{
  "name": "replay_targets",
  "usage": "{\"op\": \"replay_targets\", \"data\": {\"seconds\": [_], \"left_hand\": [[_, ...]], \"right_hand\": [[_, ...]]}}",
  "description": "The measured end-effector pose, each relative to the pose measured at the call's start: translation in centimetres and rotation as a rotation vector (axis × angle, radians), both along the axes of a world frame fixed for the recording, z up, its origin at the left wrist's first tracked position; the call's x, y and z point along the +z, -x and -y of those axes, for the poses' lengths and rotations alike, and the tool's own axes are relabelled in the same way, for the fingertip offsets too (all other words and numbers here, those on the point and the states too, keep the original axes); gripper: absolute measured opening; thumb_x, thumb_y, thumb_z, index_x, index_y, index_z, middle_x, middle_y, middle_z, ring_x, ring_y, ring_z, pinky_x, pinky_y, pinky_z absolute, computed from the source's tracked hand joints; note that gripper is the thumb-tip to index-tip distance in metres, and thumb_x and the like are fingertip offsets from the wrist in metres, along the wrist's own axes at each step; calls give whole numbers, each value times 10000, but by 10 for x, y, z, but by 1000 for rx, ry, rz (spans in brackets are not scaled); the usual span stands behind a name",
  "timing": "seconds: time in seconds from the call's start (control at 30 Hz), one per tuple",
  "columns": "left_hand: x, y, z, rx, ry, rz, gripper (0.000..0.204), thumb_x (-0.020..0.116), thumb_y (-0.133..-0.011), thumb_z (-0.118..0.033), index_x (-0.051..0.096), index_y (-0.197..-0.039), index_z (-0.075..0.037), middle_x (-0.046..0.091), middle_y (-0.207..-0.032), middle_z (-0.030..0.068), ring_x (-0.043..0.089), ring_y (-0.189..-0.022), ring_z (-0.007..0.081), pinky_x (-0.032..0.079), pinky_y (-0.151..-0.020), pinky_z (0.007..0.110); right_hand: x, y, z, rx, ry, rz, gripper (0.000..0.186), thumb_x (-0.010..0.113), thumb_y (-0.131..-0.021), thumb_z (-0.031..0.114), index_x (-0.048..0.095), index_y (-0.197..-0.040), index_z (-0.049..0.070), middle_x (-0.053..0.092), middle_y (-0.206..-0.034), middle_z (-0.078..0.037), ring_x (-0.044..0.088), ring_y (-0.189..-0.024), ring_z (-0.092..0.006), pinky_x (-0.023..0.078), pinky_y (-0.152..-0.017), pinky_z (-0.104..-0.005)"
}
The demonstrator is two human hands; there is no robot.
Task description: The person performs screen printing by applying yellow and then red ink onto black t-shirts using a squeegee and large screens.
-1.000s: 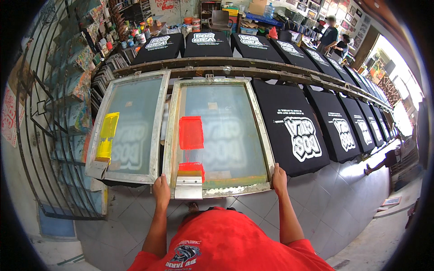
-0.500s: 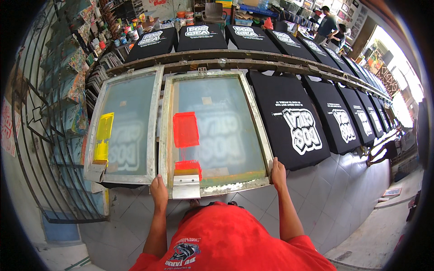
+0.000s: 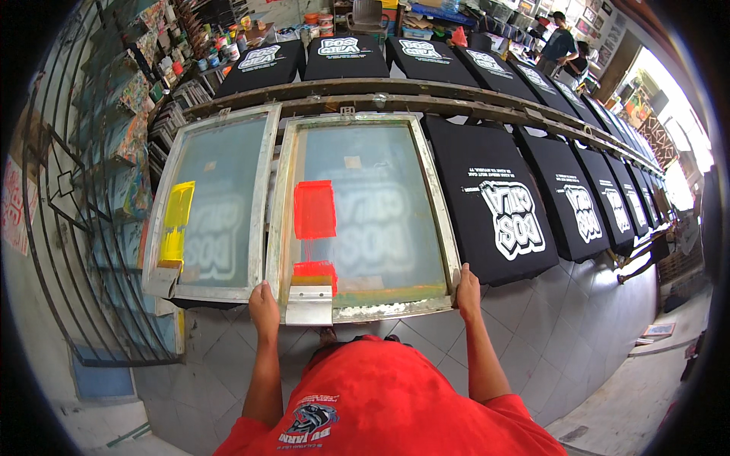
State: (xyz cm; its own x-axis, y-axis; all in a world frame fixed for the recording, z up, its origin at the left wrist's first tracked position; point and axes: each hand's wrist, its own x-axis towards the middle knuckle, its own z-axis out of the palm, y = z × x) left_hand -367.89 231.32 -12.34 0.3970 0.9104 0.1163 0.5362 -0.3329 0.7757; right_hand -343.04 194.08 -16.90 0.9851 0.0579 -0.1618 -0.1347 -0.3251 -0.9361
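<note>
A large printing screen (image 3: 366, 313) in a worn metal frame lies before me over a black shirt whose white print shows blurred through the mesh. My left hand (image 3: 264, 310) grips the frame's near left corner, and my right hand (image 3: 468, 291) holds its near right side; both have fingers closed around the edge, partly hidden underneath. A squeegee (image 3: 310, 305) with a pale metal handle rests at the near left end, beside red ink (image 3: 315, 209) on the mesh. Left of it lies a second screen (image 3: 217, 295) with yellow ink (image 3: 177, 222) and another squeegee (image 3: 162, 283).
Black shirts (image 3: 494, 197) with white prints stretch rightward along the rack, with a second row (image 3: 346, 59) behind a long rail (image 3: 380, 99). Metal bars (image 3: 57, 205) stand at left. Ink tubs (image 3: 312, 19) crowd the back. Two people (image 3: 559, 45) stand far right.
The view has shifted slightly, so the scene sits a little higher in the picture. Both hands keep their hold on the frame, and the squeegee stays at its near left end.
</note>
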Motion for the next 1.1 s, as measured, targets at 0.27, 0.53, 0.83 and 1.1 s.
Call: {"op": "replay_targets", "data": {"seconds": [0.27,0.53,0.83,1.1], "left_hand": [[9,1,-1,16,44,-17,432,485,-955,-348,651,-932,50,662,-857,234,638,-818,383,469,-745,418],[-3,0,2,18,-97,19,395,534,-940,-324,665,-974,47,669,-915,262,640,-877,419,481,-783,449],[-22,2,3,36,-172,38,349,552,-946,-275,651,-1022,51,682,-961,232,656,-926,365,494,-832,408],[-50,3,4,6,-180,350,222,591,-907,-137,637,-1029,42,683,-964,222,674,-901,358,517,-843,400]], "right_hand": [[-13,-3,2,4,-72,-2,569,375,-1023,428,594,-805,-50,530,-672,-45,448,-631,-134,379,-602,-328],[-13,0,-2,-15,-177,-22,573,368,-1025,433,583,-829,-60,557,-742,-36,461,-691,-144,403,-655,-334],[-42,-10,9,90,-210,-92,606,328,-1030,479,650,-1040,-34,651,-936,-61,568,-823,-135,449,-781,-284],[-38,-10,0,68,-308,-117,586,345,-1027,459,644,-1031,-45,648,-941,-85,566,-838,-155,448,-796,-306]]}}
